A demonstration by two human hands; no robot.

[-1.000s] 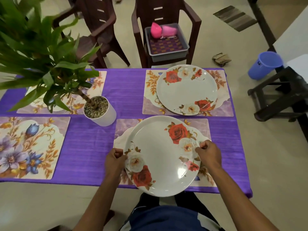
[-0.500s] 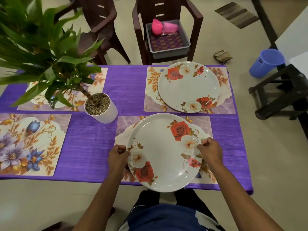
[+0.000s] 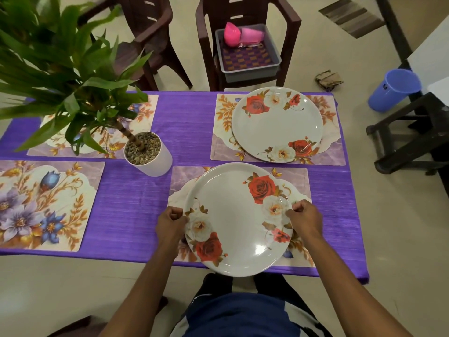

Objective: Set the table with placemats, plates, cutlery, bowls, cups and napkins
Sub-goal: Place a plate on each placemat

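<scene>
since the plate (image 3: 237,218) looks stiff, glossy and likely slippery, left hand (image 3: 171,223) and right hand (image 3: 305,221) pinch opposite rims.

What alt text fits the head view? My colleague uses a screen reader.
Two hands, left hand and right hand, hold a rose-patterned plate by its edges over a placemat on a purple tablecloth. A second plate, two bare placemats and a potted plant share the table.
</scene>
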